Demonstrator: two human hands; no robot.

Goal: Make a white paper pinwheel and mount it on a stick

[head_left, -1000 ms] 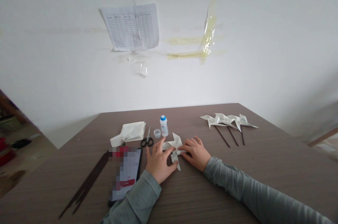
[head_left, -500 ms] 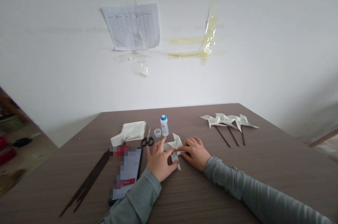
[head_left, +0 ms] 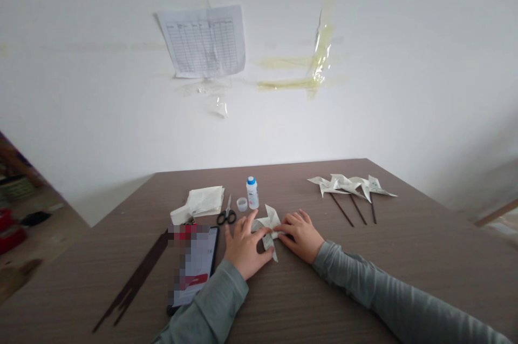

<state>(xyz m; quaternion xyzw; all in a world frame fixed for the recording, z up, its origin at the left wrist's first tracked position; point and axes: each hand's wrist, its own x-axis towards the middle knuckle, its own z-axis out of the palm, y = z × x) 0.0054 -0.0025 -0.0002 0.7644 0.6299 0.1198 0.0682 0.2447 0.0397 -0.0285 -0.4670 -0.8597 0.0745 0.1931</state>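
Flat on the table lies a folded paper pinwheel (head_left: 270, 221) with pointed blades, made of printed paper. My left hand (head_left: 245, 248) holds it from the left, index finger near its centre and thumb at the lower blade, the other fingers spread. From the right, my right hand (head_left: 300, 233) presses thumb and index finger onto the blade by the centre, its other fingers curled. Part of the pinwheel is hidden under my fingers. Just beyond it stands a white glue bottle (head_left: 252, 196) with a blue top, beside a clear cap (head_left: 242, 204).
Black-handled scissors (head_left: 226, 216) and a stack of paper (head_left: 205, 200) lie left of the bottle. Nearer are a phone (head_left: 196, 268) and several dark sticks (head_left: 135, 282). Three paper pinwheels on sticks (head_left: 352, 186) lie at the back right. A wall (head_left: 283, 133) borders the table (head_left: 404, 257).
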